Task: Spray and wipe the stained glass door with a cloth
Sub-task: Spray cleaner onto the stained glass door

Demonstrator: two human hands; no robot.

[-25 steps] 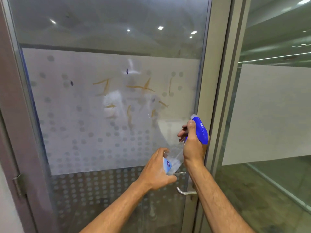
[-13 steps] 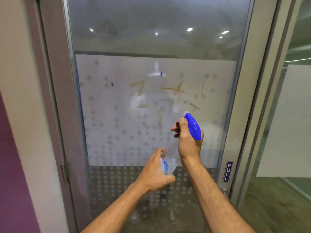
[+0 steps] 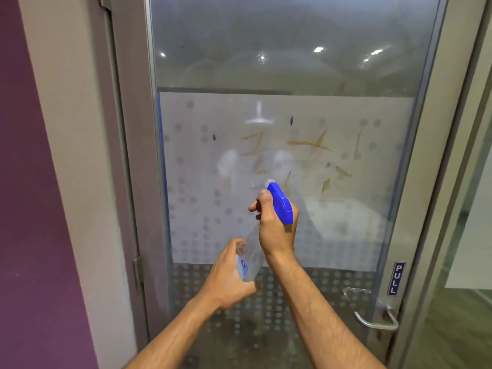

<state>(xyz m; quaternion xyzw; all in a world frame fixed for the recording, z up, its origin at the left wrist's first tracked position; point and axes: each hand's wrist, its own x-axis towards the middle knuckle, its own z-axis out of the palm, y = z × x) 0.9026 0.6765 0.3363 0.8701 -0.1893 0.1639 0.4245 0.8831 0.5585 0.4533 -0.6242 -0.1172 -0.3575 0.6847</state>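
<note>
At frame centre, the right hand (image 3: 277,230) grips the spray bottle (image 3: 253,251) head, left hand (image 3: 229,280) fingers wrapped round its base, before the stained glass door (image 3: 346,222).

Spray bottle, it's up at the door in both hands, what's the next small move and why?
Probably squeeze the trigger: the right hand grips the blue spray head, the left hand steadies the spray bottle, and its nozzle faces the brown streaks.

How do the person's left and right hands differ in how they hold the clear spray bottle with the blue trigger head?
The right hand sits higher, wrapped round the neck below the blue trigger head; the left hand sits lower, cupping the clear spray bottle at its base. Both grip the same bottle, facing the stained glass door.
</note>
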